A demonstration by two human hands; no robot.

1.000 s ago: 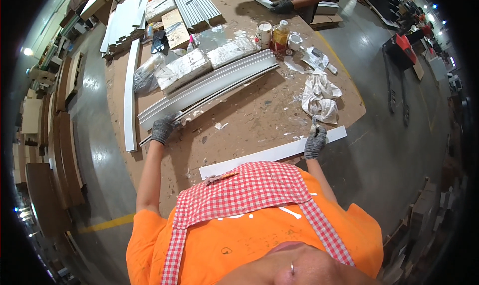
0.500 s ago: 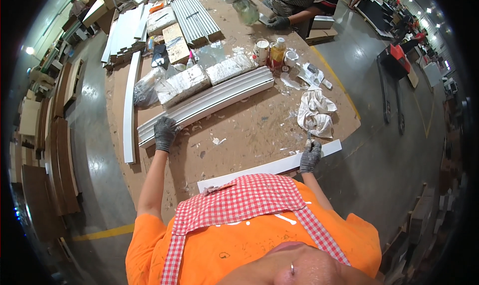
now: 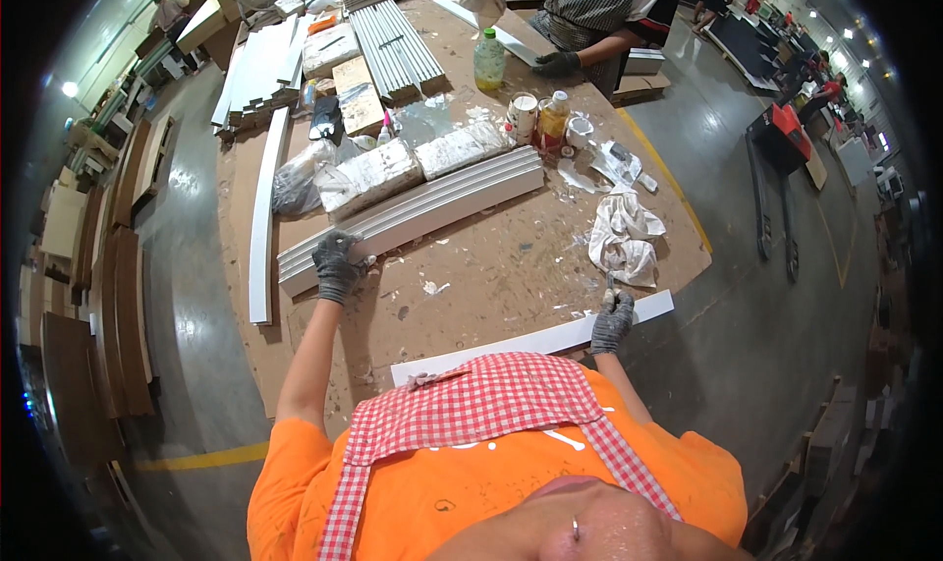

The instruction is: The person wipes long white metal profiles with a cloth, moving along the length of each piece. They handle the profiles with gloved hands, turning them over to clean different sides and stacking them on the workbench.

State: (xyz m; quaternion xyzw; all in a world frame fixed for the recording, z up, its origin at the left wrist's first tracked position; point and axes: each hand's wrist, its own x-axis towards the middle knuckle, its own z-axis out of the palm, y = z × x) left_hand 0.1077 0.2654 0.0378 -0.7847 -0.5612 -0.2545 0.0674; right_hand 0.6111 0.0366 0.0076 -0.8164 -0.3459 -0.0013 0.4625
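1. My left hand (image 3: 337, 265), in a dark grey knit glove, lies curled over the near left end of a long white ribbed moulding strip (image 3: 413, 219), fingers wrapped onto its edge.
2. That moulding lies slantwise across the brown, paint-flecked worktable (image 3: 491, 266), its face cut with parallel grooves from end to end, its far end near a cluster of small jars (image 3: 538, 119).
3. My right hand (image 3: 612, 321), gloved the same, is closed around a small tool with a pale handle (image 3: 609, 288); I cannot tell what kind.
4. It sits on the right part of a flat, plain white board (image 3: 550, 339) that lies along the table's near edge, just beside my red-and-white checked apron (image 3: 481, 404).
5. A crumpled white rag (image 3: 622, 237) lies just beyond my right hand.
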